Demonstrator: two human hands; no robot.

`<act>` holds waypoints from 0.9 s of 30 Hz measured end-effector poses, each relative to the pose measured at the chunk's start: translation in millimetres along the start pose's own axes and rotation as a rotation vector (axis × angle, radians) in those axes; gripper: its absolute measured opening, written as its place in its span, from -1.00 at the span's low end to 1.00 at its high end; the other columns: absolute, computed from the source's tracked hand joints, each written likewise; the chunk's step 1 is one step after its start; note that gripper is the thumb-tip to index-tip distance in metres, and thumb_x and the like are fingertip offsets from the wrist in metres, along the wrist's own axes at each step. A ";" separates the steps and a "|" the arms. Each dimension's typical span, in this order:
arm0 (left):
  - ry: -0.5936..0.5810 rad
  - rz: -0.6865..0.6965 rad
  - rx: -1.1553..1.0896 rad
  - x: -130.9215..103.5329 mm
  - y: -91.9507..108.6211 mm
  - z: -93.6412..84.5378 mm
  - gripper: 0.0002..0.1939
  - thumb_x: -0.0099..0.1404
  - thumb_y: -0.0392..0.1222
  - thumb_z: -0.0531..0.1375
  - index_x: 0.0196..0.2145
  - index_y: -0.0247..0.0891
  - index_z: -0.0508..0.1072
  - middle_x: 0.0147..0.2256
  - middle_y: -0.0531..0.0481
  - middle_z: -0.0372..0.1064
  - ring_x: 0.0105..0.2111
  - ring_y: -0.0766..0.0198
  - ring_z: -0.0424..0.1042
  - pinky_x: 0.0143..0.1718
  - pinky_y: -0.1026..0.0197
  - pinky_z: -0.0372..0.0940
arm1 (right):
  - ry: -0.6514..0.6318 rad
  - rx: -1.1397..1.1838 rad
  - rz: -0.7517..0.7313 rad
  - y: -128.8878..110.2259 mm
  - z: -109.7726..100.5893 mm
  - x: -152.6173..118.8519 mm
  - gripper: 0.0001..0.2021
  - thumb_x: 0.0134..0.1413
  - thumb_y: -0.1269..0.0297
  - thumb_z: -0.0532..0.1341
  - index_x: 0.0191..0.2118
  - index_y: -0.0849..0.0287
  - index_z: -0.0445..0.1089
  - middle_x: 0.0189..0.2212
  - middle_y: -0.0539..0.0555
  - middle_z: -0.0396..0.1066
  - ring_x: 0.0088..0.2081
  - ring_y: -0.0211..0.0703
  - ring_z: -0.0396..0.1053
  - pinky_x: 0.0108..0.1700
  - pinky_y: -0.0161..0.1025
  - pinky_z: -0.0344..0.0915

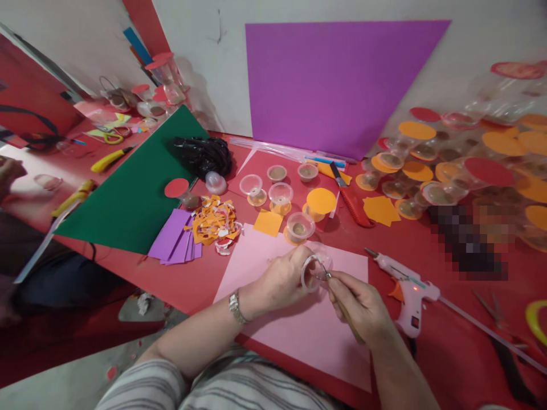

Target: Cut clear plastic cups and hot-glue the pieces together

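My left hand [285, 278] is closed around a small clear plastic cup [308, 273], tilted so its open mouth faces right. In my right hand [356, 302] is a tan-handled tool [354, 330] with a thin metal shaft, like an awl. Its tip meets the cup near the rim; whether it pierces the plastic I cannot tell. Both hands are above a pink paper sheet [294, 336]. Just beyond them stands another clear cup [300, 226] on an orange disc, beside an orange paper square [268, 222].
A pink glue gun [405, 285] with a lit light lies at right, near a red utility knife [356, 199]. Cup pieces with orange discs [417, 130] crowd the far right. Orange scraps [216, 219], purple cards [175, 236] and a green board [141, 188] are at left; another person sits beyond.
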State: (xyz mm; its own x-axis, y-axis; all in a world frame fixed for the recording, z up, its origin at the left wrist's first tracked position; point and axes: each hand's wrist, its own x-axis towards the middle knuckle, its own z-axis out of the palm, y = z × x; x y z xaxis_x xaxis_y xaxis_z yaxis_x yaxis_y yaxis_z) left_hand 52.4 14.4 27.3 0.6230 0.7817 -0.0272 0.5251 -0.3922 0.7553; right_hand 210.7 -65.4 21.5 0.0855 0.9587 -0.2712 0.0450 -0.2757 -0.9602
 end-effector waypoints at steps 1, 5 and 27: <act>0.004 0.003 -0.006 -0.1 -0.5 0.6 -0.86 0.22 -0.23 0.17 -0.25 -0.22 0.28 -0.37 0.03 0.37 -0.44 0.28 0.41 -0.42 0.26 0.28 | -0.006 0.009 0.011 -1.0 0.4 -0.2 -0.58 0.23 -0.08 0.13 -0.49 0.15 0.28 -0.64 -0.11 0.11 -0.63 -0.35 0.06 -0.60 -0.36 0.02; 0.038 0.042 -0.097 -0.2 -3.0 3.7 -0.83 0.22 -0.22 0.17 -0.22 -0.21 0.28 -0.37 0.04 0.40 -0.43 0.31 0.42 -0.40 0.28 0.31 | -0.035 0.031 0.039 -5.5 0.5 -0.5 -0.55 0.25 -0.11 0.10 -0.51 0.13 0.20 -0.65 -0.11 0.09 -0.63 -0.35 0.04 -0.59 -0.35 -0.01; -0.063 0.131 -0.212 -5.4 6.1 0.0 -0.64 0.17 -0.17 0.25 -0.17 -0.20 0.15 -0.39 0.04 0.44 -0.46 0.28 0.47 -0.48 0.31 0.24 | 0.189 -0.283 -0.182 0.9 -5.0 2.0 -0.69 0.06 -0.04 0.27 -0.38 0.11 0.31 -0.61 -0.12 0.16 -0.58 -0.31 0.15 -0.54 -0.39 0.18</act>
State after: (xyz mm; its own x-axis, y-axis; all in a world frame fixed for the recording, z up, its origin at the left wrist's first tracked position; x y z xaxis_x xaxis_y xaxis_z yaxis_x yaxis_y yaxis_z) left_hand 52.2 7.7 32.0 0.7163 0.6965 0.0439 0.3086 -0.3726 0.8752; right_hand 215.9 -64.1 20.5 0.2318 0.9712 -0.0558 0.3472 -0.1362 -0.9279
